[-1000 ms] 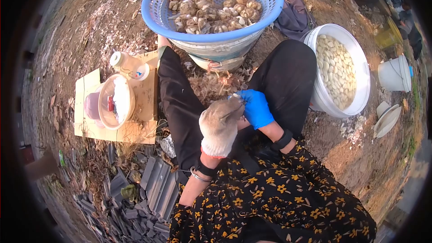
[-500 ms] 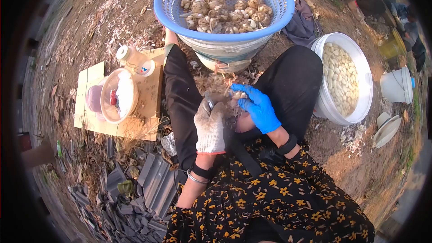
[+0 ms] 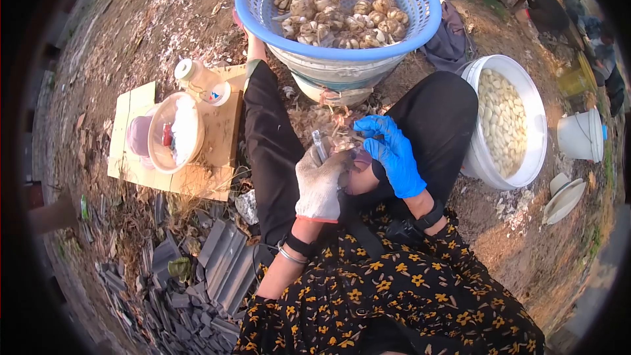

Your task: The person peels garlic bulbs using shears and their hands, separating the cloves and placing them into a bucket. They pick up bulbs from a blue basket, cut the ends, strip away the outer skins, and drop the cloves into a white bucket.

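Note:
My left hand [image 3: 319, 187], in a whitish knit glove, is closed around a small knife [image 3: 319, 146] whose silvery end sticks up above the fingers. A brownish piece lies by its thumb, too blurred to name. To the right, my right hand [image 3: 397, 161] wears a blue glove. Its fingers are curled together in a pinch, and what they hold is hidden. Both hands are between my knees, above a pile of dry garlic skins [image 3: 315, 120]. Ahead of them, a blue perforated basket [image 3: 338, 54] of garlic bulbs [image 3: 327, 16] rests on a white bucket [image 3: 328, 72].
At right stands a white bucket [image 3: 540, 118] of peeled garlic cloves [image 3: 501, 121], with a smaller lidded bucket [image 3: 580, 135] beyond. At left, cardboard [image 3: 220, 125] carries a clear jar [image 3: 200, 82] and a small basket [image 3: 190, 158]. Grey tiles [image 3: 227, 263] lie lower left.
The view has shifted slightly. My right hand has drawn a little away from my left, and its fingers have curled; the pale piece seen at its fingertips no longer shows. The left still grips the knife.

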`<state>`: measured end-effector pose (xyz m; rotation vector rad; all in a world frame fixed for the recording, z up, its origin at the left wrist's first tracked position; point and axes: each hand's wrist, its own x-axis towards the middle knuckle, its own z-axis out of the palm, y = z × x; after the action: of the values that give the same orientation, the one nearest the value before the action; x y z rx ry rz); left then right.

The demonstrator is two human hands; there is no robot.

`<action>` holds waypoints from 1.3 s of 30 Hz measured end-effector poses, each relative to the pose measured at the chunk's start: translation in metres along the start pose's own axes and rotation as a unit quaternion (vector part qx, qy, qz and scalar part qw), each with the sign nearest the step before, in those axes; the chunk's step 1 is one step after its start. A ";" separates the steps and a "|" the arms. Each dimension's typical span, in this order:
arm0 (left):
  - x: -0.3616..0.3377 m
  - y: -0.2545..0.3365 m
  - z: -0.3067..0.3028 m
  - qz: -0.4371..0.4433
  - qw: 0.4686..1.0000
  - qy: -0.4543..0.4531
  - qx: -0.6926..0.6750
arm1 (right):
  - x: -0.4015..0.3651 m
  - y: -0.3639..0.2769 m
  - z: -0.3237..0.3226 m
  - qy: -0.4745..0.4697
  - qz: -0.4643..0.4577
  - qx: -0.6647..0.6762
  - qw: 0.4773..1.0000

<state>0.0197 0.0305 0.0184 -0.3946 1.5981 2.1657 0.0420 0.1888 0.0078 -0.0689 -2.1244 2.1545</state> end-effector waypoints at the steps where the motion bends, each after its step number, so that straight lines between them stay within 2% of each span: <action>1: 0.000 -0.002 -0.001 0.003 1.000 0.001 0.009 | -0.002 -0.002 0.000 0.018 0.023 -0.022 0.999; 4: 0.001 -0.006 0.002 -0.006 1.000 -0.004 0.010 | -0.005 -0.013 0.013 0.007 0.077 -0.128 0.989; 8: 0.003 -0.011 -0.005 -0.040 0.995 -0.026 -0.082 | -0.005 0.002 0.027 0.068 -0.071 -0.210 0.973; 11: 0.002 -0.011 -0.007 -0.067 0.989 -0.049 -0.120 | -0.004 0.001 0.026 0.069 -0.078 -0.176 0.979; 12: 0.000 -0.010 -0.006 -0.081 0.988 -0.053 -0.123 | -0.005 0.003 0.025 0.069 -0.055 -0.151 0.985; 14: 0.002 -0.019 -0.006 -0.056 0.987 -0.058 -0.141 | -0.008 0.009 0.022 0.072 -0.011 -0.103 0.992; 17: 0.004 -0.021 -0.004 -0.058 0.984 -0.065 -0.157 | -0.011 0.020 0.018 0.078 0.136 0.064 0.986; 20: 0.006 -0.021 -0.004 -0.069 0.982 -0.067 -0.165 | -0.008 0.025 0.013 0.058 0.178 0.152 0.971; 23: 0.005 -0.019 -0.005 -0.077 0.980 -0.073 -0.168 | -0.007 0.018 0.016 0.065 0.152 0.147 0.975; 26: 0.007 -0.024 -0.006 -0.071 0.979 -0.063 -0.179 | -0.005 0.025 0.021 0.111 0.055 -0.005 0.992; 29: 0.002 -0.016 0.001 -0.065 0.984 -0.047 -0.156 | -0.007 0.017 0.018 0.085 -0.003 -0.101 0.991; 32: 0.003 -0.012 0.001 -0.057 0.988 -0.047 -0.136 | -0.009 0.009 0.017 0.071 0.002 -0.136 0.988; 35: 0.003 -0.019 -0.002 -0.048 0.992 -0.047 -0.109 | -0.011 0.008 0.024 0.079 -0.054 -0.170 0.981; 36: 0.003 -0.020 -0.002 -0.044 0.993 -0.047 -0.097 | -0.011 0.010 0.022 0.065 -0.035 -0.160 0.984; 38: 0.001 -0.016 -0.001 -0.072 0.983 -0.060 -0.160 | -0.009 0.018 0.015 0.036 0.001 -0.141 0.989; 39: 0.001 -0.014 -0.002 -0.086 0.975 -0.066 -0.192 | -0.009 0.022 0.011 0.034 0.063 -0.044 0.996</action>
<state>0.0258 0.0320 0.0056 -0.4716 1.0318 2.3065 0.0481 0.1765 -0.0148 -0.2860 -2.2319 2.0899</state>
